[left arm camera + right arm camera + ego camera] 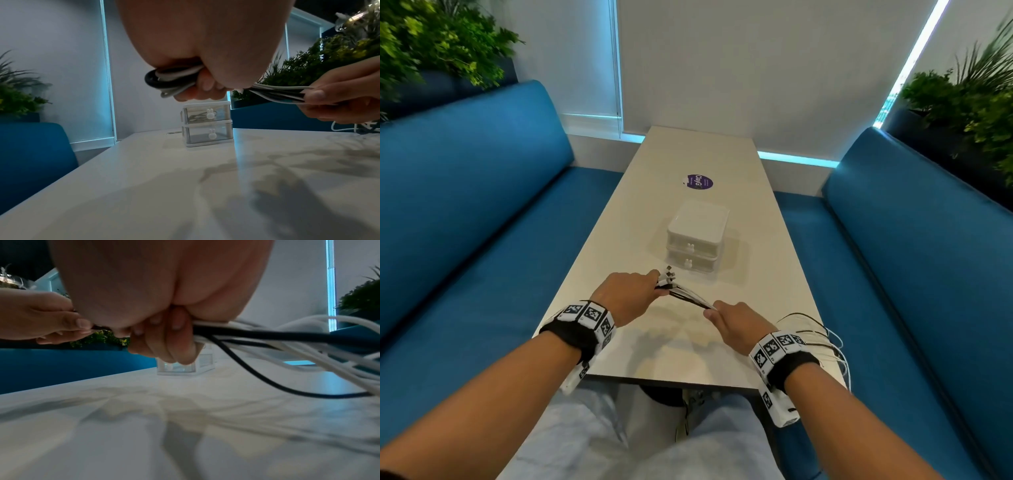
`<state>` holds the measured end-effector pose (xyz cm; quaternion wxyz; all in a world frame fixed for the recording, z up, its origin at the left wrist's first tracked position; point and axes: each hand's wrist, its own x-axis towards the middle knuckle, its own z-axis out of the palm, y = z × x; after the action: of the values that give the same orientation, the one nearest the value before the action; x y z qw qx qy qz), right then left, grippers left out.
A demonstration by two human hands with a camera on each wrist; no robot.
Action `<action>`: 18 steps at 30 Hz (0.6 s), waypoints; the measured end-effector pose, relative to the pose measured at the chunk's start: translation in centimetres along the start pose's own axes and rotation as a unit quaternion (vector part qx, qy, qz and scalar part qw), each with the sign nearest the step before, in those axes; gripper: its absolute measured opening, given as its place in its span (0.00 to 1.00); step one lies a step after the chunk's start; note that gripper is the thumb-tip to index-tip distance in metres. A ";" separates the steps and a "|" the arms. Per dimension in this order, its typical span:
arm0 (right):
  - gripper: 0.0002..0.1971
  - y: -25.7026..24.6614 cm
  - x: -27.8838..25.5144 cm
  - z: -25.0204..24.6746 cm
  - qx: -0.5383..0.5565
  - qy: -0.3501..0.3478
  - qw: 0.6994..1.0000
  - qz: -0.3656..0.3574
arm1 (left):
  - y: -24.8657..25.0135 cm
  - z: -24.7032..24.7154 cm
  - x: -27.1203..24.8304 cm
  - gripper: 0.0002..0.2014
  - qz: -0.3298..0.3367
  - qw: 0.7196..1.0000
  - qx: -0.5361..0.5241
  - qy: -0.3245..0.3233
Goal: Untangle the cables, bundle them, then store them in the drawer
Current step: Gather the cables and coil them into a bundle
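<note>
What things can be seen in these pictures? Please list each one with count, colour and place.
cables: several, white and black, stretched between both hands, the rest trailing past the table's near right corner
drawer box: one, white and clear, two drawers stacked, mid table
sticker: one, purple, behind the box
table: one, off-white
benches: two, blue, either side
plants: green, behind both benches
left hand: grips the cable ends
right hand: grips the cables further along
</note>
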<state>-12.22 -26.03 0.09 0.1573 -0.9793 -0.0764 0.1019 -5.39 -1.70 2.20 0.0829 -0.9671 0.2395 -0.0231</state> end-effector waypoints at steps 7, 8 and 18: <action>0.16 0.4 -0.4 0.1 0.056 -0.020 0.998 0.007 | 0.3 0.6 0.7 0.22 -0.055 0.998 -0.020 0.004; 0.18 0.6 -0.4 0.3 0.038 -0.032 0.999 0.018 | 0.2 0.8 0.6 0.22 -0.070 0.997 -0.026 0.006; 0.18 -0.8 -0.3 2.5 0.067 -0.063 0.995 0.035 | 0.9 1.3 0.0 0.23 -0.143 0.982 -0.122 -0.024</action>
<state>-13.12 -24.62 -1.96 0.2134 -0.9603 -0.0450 0.1741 -5.67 -2.29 0.81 -0.0341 -0.9945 0.0975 0.0177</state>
